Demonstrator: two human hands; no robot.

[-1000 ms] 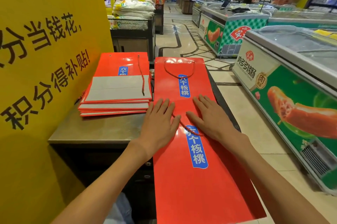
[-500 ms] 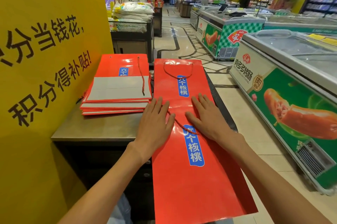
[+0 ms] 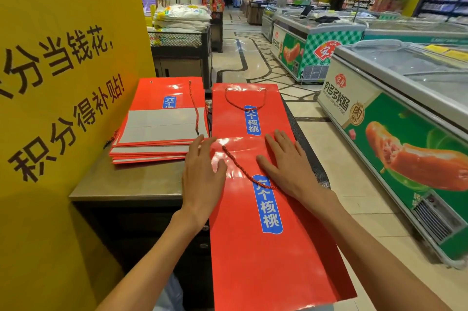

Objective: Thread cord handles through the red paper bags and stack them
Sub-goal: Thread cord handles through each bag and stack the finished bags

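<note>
Red paper bag (image 3: pixel 266 255): we see it lying flat and lengthwise, its far part on the right side of the metal counter (image 3: pixel 126 181), its near part hanging past the counter's front edge toward us; a blue label with white characters runs down its middle.
Second bag (image 3: pixel 243 110): flat beyond the first along the same line, with a red cord handle (image 3: pixel 244 103) looped across its top.
Loose cord (image 3: pixel 243 169): a twisted red length lying slantwise on the near bag, between our two hands.
Left hand (image 3: pixel 202 174): flat, fingers straight, laid on the left edge of the near bag, gripping nothing.
Right hand (image 3: pixel 288 164): flat and spread on the right part of the same bag, fingers straight, holding nothing; its heel is close to the cord's near end.
Stack of bags (image 3: pixel 159 131): folded red bags piled on the counter's left, just beside the flat ones, grey panels facing up; a red cord (image 3: pixel 194 108) lies over the top one.
Yellow board (image 3: pixel 58 57): stands at the left with dark characters.
Freezer chests (image 3: pixel 405 113): line the aisle on the right.
</note>
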